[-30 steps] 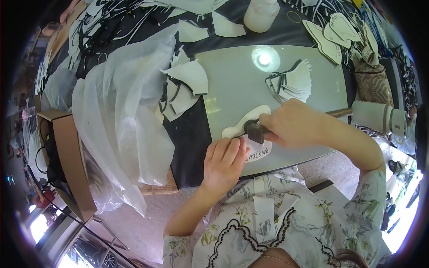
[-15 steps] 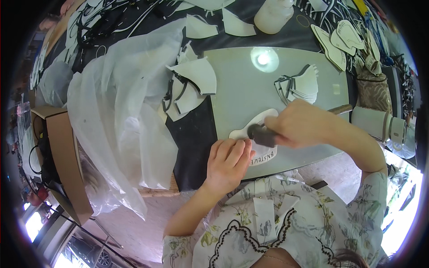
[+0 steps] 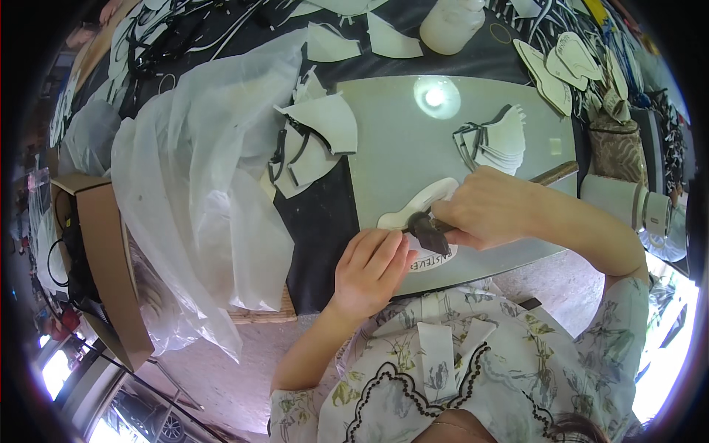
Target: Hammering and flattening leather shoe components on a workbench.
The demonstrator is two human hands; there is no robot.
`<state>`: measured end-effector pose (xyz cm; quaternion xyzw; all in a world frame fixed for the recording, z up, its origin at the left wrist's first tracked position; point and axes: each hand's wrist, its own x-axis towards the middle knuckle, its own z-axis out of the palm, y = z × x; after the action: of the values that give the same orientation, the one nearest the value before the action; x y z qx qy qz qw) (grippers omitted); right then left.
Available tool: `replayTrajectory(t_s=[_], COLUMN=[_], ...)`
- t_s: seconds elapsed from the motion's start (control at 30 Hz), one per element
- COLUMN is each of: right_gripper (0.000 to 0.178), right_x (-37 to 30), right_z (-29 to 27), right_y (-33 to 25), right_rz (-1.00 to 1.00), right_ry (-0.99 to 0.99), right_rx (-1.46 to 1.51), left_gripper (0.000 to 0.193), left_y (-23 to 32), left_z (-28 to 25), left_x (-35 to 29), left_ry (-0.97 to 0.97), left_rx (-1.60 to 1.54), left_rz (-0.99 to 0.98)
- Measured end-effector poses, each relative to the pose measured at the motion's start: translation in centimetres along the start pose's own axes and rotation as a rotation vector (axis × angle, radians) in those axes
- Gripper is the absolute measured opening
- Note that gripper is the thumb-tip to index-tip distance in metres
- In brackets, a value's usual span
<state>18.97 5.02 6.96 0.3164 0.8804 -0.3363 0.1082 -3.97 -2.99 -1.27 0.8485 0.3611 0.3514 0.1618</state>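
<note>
My right hand (image 3: 496,205) is closed round a hammer, its wooden handle (image 3: 555,173) sticking out to the right past the wrist. The dark hammer head (image 3: 430,233) is down at a flat white pattern piece (image 3: 402,219) on the grey board. Dark lettering runs along the near edge of that piece. My left hand (image 3: 373,272) has its fingers pressed together on the piece's left side, fingertips close beside the hammer head. Hand and hammer hide much of the piece, so what lies under the fingertips cannot be made out.
The grey board (image 3: 399,111) bears a stack of white fan-shaped pieces (image 3: 504,144). Dark-edged white pieces (image 3: 325,122) lie on its left edge. Beyond are a plastic bottle (image 3: 452,28) and templates (image 3: 543,77). At left are plastic sheeting (image 3: 214,177) and a cardboard box (image 3: 111,258).
The hammer has tilted, its head shifting slightly and its handle now showing farther to the right. My right forearm has moved a little right. The left hand stays nearly in place.
</note>
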Motion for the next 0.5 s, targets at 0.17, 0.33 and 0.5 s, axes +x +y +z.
replayTrajectory(t_s=[0.17, 0.33, 0.5], right_gripper=[0.036, 0.037, 0.040], right_x=[0.6, 0.8, 0.6], right_z=[-0.7, -0.5, 0.7], right_y=[-0.7, -1.2, -2.8], right_rz=[0.068, 0.088, 0.174], right_ry=[-0.108, -0.147, -0.037], right_rx=[-0.002, -0.021, -0.037], left_gripper=[0.027, 0.040, 0.037], left_y=[0.1, -0.2, 0.0], left_z=[0.5, 0.4, 0.5], left_x=[-0.6, -0.5, -0.9], left_ry=[0.123, 0.152, 0.156], left_rx=[-0.009, -0.065, -0.108], left_rz=[-0.060, -0.118, -0.165])
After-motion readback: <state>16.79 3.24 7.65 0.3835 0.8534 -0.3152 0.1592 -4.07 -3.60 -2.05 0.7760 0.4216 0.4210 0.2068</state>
